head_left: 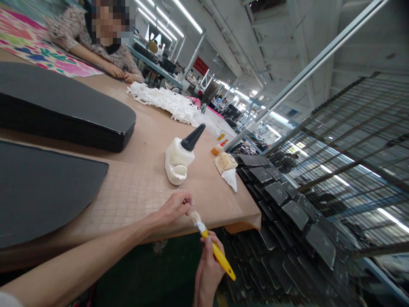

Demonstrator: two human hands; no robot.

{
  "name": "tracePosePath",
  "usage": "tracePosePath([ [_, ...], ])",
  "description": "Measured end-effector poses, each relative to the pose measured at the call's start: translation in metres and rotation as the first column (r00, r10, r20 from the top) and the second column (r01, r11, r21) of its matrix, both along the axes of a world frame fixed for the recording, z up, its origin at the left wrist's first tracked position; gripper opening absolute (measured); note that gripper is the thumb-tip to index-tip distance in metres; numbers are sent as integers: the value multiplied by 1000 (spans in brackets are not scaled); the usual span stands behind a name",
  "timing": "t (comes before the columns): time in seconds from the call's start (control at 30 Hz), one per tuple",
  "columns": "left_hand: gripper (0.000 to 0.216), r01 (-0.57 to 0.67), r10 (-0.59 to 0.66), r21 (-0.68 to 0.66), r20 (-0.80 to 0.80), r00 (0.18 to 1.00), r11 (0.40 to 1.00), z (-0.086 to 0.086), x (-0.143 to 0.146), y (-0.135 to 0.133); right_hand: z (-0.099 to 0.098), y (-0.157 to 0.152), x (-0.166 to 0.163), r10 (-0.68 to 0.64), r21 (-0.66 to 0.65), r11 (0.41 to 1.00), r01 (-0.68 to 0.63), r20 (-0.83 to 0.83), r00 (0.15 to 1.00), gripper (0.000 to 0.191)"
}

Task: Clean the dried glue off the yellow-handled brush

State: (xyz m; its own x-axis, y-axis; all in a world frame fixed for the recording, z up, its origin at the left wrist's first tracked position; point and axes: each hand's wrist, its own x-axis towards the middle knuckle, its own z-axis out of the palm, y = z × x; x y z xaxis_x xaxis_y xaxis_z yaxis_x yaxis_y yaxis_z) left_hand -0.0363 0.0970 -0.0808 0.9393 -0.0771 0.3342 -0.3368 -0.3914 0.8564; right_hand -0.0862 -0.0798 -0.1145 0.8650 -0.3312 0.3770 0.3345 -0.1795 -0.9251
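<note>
A yellow-handled paintbrush (220,257) is gripped by my right hand (209,268) at the table's front edge, its pale bristles pointing up and to the left. Just left of the bristles is my left hand (175,208), fingers curled together; whether something small is pinched in them cannot be made out. Behind it on the brown table (143,153) stands a white bottle (179,160) with a black cone-shaped nozzle leaning right. Two dark grey, flat-topped pieces lie to the left: a thick one (64,102) farther back and another panel (44,187) nearer.
A white lacy heap (166,101) lies at the back. Near the right edge are a small orange bottle (219,147) and a yellowish pad (225,163). Beyond that edge, many dark panels (295,213) fill a wire rack. A person (105,62) leans on the far side by patterned cloth (47,55).
</note>
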Motion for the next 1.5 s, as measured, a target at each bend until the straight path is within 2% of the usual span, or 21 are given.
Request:
tracePosePath([
  [0.1, 15, 68, -68, -5, 4, 998, 998, 7, -5, -5, 1, 1, -2, 51, -6, 999, -51, -20, 999, 21],
  [0.23, 17, 97, -98, 191, -4, 995, 977, 13, -12, -11, 9, 2, -5, 147, -204, 969, -141, 16, 989, 14],
  [0.3, 17, 101, -109, 301, 10, 994, 948, 14, -15, -12, 11, 4, -6, 181, -304, 940, -156, 56, 982, 11],
  [0.4, 15, 118, -143, 452, 23, 989, 884, 15, -19, -12, 11, 8, -6, 200, -368, 920, -139, 134, 971, 8],
  [0.53, 13, 147, -203, 532, 48, 978, 834, 12, -21, -12, 11, 12, -9, 199, -393, 911, -123, 160, 967, 7],
  [0.63, 12, 105, -159, 509, 65, 985, 854, 5, -18, -9, 14, 12, -12, 185, -390, 913, -119, 137, 973, 7],
  [0.7, 11, 42, -93, 463, 89, 992, 885, -1, -14, -5, 16, 10, -13, 156, -335, 935, -113, 103, 982, 9],
  [0.8, 11, -74, 44, 302, 104, 994, 950, -6, -8, 1, 15, 7, -8, 53, -55, 997, -51, 38, 998, 15],
  [0.87, 12, -98, 92, 108, 57, 994, 989, -5, -7, 3, 12, 5, -2, 10, 167, 986, -9, -2, 1000, 18],
  [0.9, 13, -80, 80, 2, 12, 997, 997, -3, -8, 3, 9, 5, 1, 7, 242, 970, -3, -15, 1000, 19],
  [0.97, 17, -20, 4, -171, -94, 996, 985, 1, -12, 0, 6, 7, 4, 29, 312, 950, -20, -24, 999, 20],
  [1.1, 19, 3, -86, -328, -237, 968, 945, 5, -17, -10, 6, 17, 2, 20, 308, 951, -14, -16, 1000, 21],
  [1.17, 19, -4, -74, -321, -230, 970, 947, 5, -17, -14, 11, 23, -1, -18, 246, 969, 16, 5, 1000, 22],
  [1.33, 15, -47, 44, -44, -62, 997, 998, 5, -18, -15, 21, 30, -8, -44, 76, 996, 40, 44, 998, 22],
  [1.5, 12, -70, 74, 94, -38, 997, 993, 9, -24, -14, 18, 29, -9, -26, -26, 999, 28, 77, 997, 20],
])
